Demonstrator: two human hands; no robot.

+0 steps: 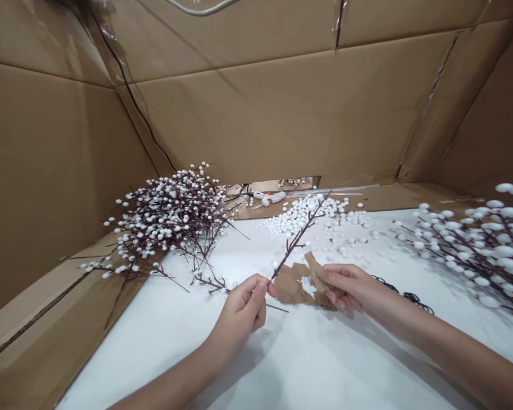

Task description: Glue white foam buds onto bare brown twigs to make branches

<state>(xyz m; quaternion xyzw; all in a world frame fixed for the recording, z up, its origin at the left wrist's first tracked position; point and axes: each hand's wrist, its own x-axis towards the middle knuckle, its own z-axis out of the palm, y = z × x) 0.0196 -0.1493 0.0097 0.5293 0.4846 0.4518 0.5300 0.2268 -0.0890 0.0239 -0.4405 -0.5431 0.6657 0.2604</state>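
Between thumb and fingers, my left hand (pixel 248 304) pinches a dark brown artificial twig (pixel 296 242), which tilts up and to the right. The twig's side stubs look mostly bare. My right hand (pixel 346 287) grips a small strip of cardboard (pixel 314 272), its fingers closed on the lower part. Beneath that strip lies a torn brown cardboard piece (pixel 288 285) with a smear of white stuff (pixel 308 286) on it. Behind the twig, many loose white berries (pixel 299 215) are spread over the white tabletop (pixel 239 364).
A big heap of white-berried stems (pixel 171 210) stands at the left, and another bunch (pixel 483 245) at the right. A glue gun (pixel 270 198) lies at the back. Black bands (pixel 414 302) rest beside my right forearm. Cardboard walls (pixel 256 114) enclose the table.
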